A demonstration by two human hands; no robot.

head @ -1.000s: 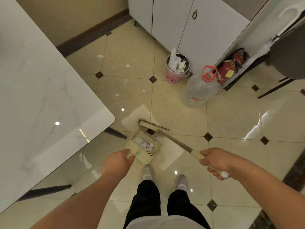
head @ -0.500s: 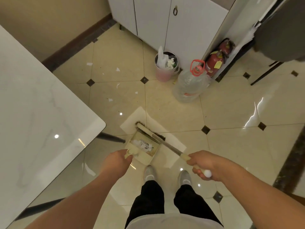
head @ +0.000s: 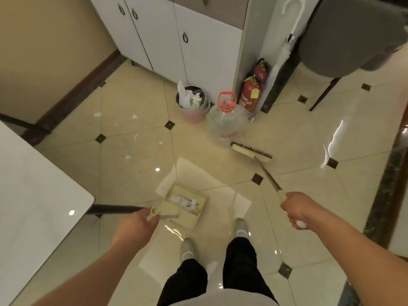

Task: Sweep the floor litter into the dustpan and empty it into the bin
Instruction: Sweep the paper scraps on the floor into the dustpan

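Head view, the only one. Landmark: the pink bin (head: 192, 107), standing on the tiled floor (head: 136, 100) against the white cabinet (head: 176, 43).

Left hand (head: 134, 226): fingers curled round the handle of the cream dustpan (head: 187, 206), gripping it. The dustpan sits well nearer the person than the bin, just ahead of the grey shoes (head: 240, 226). White paper litter (head: 183, 199) lies inside the pan. Under and around the pan a pale sheet (head: 198, 175) lies flat on the floor.

Right hand (head: 298, 209): closed round the pale grip of the broom (head: 251, 152), the white end cap showing below the fist. The broom head is to the right of the bin and somewhat nearer the person, apart from the dustpan, close to the clear water jug (head: 225, 122). Whether the bristles touch the floor cannot be told.

Loose scraps (head: 134, 117) of white paper lie scattered on the floor left of the bin, between it and the wall skirting, a few more nearer the person.

The bin holds crumpled white paper and a plastic liner sticking up at its rim. The jug with the red handle stands just right of the bin. Two red extinguishers (head: 251, 91) stand further right of the bin, behind the jug, in a recess. A white bench (head: 33, 195) corner sits far left of the bin, toward the person.
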